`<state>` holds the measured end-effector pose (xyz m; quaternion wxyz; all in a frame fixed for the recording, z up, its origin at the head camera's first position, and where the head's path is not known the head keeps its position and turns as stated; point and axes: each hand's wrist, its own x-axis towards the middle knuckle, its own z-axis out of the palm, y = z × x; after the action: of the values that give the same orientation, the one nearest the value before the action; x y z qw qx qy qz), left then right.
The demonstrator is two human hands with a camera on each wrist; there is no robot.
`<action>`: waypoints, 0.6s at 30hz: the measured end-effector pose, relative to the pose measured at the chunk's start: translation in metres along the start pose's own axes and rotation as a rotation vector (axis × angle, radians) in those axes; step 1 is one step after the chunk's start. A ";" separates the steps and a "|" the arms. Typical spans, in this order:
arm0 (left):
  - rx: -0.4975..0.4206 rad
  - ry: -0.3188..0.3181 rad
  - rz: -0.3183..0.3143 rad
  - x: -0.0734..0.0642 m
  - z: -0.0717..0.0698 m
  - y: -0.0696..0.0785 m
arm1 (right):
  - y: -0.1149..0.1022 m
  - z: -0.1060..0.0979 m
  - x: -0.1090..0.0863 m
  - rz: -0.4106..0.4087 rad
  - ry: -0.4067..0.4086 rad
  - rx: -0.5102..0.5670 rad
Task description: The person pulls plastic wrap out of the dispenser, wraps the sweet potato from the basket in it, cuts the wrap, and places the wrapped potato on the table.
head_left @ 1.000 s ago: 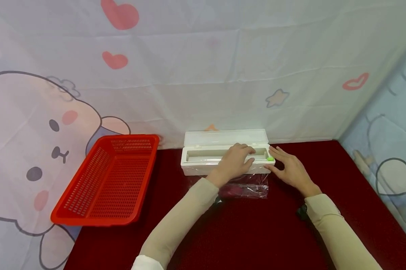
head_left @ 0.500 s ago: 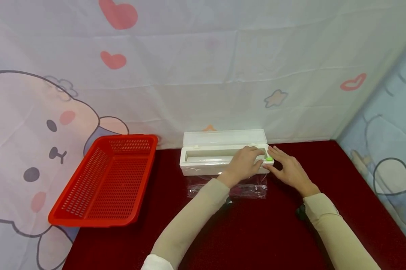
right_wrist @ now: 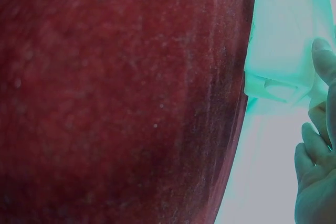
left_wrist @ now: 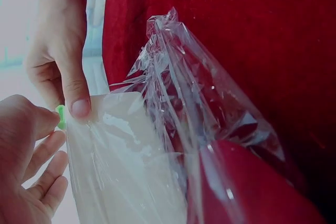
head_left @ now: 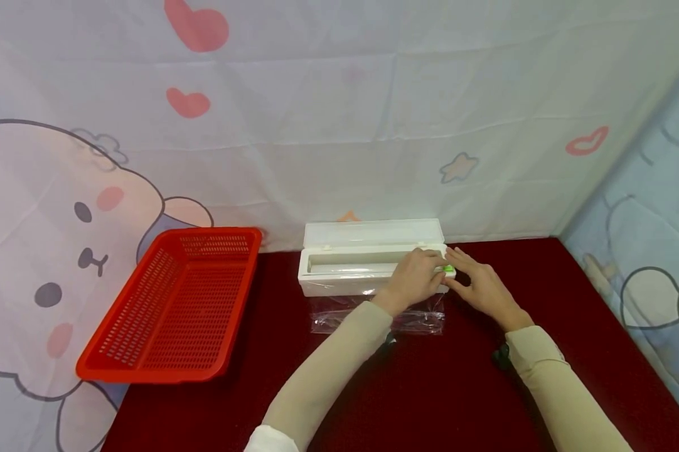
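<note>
A white cling film dispenser (head_left: 339, 287) stands near the wall with its lid (head_left: 373, 232) tipped back. Clear cling film (head_left: 322, 317) hangs over its front onto the table; the left wrist view shows this film (left_wrist: 173, 66) crumpled at one corner. At the dispenser's right end is a small green slider cutter (left_wrist: 61, 116). My left hand (head_left: 415, 279) reaches over the box, thumb and finger tips at the slider. My right hand (head_left: 486, 290) holds the dispenser's right end, its thumb (right_wrist: 324, 61) on the front face and the fingers behind.
To the left, a red plastic basket (head_left: 192, 314) rests on the dark red tablecloth (head_left: 430, 389). A printed cloth wall (head_left: 317, 125) rises right behind the dispenser, and another cloth wall closes off the right side.
My left hand has slid right along the dispenser, from over its trough to the green slider cutter. My right hand keeps its place at the right end.
</note>
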<state>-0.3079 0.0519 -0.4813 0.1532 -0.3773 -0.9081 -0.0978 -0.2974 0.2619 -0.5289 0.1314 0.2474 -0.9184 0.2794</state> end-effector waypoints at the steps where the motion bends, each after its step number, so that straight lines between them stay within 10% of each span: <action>1: 0.007 -0.003 -0.004 0.001 0.000 0.001 | 0.000 0.000 0.000 0.002 -0.002 0.004; 18: 0.033 -0.041 -0.078 0.010 0.003 0.007 | 0.001 -0.001 -0.001 -0.003 0.008 0.013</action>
<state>-0.3107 0.0640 -0.4800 0.1366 -0.3409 -0.9266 -0.0811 -0.2971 0.2638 -0.5295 0.1339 0.2487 -0.9156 0.2861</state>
